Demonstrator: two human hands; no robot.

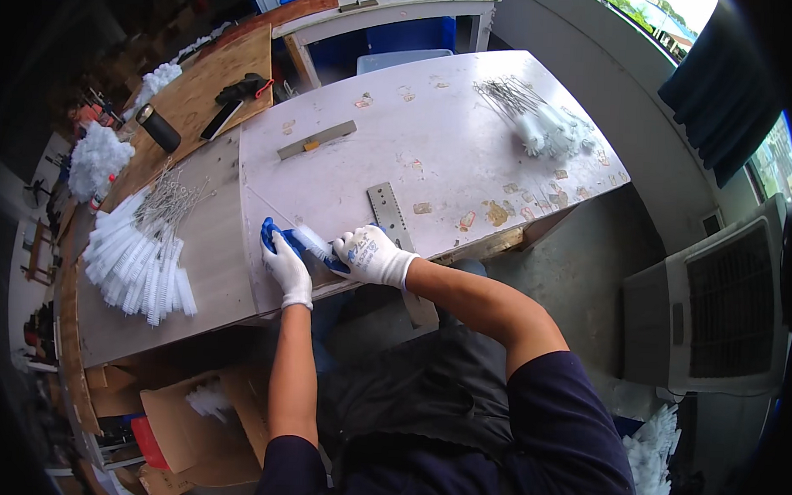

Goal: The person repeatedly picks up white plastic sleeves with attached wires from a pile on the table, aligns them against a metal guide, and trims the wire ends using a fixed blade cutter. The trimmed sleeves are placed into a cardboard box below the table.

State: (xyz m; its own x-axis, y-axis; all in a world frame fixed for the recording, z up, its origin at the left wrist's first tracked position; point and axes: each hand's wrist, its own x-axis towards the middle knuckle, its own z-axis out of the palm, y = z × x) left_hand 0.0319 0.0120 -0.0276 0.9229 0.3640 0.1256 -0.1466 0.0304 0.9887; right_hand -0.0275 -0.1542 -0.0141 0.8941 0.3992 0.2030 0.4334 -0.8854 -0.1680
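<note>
Both my hands wear white gloves with blue-coated fingers, close together at the near edge of the table. My right hand (pixel 367 253) is closed around the lower part of a white bristle brush (pixel 309 238), which tilts up to the left. From its upper end a thin wire runs out over the table. My left hand (pixel 285 265) is bent in beside the brush, its blue fingers curled; whether they grip it is hidden. Just beyond my right hand lies a flat metal plate with holes (pixel 388 214), partly covered by that hand.
A heap of white brushes with wire handles (pixel 147 261) spreads on the left, and a smaller bundle (pixel 540 122) lies at the far right. A metal bar (pixel 317 140) rests mid-table. Beyond the heap are a dark bottle (pixel 158 129) and a phone (pixel 222 120). Below stands a cardboard box (pixel 189 432).
</note>
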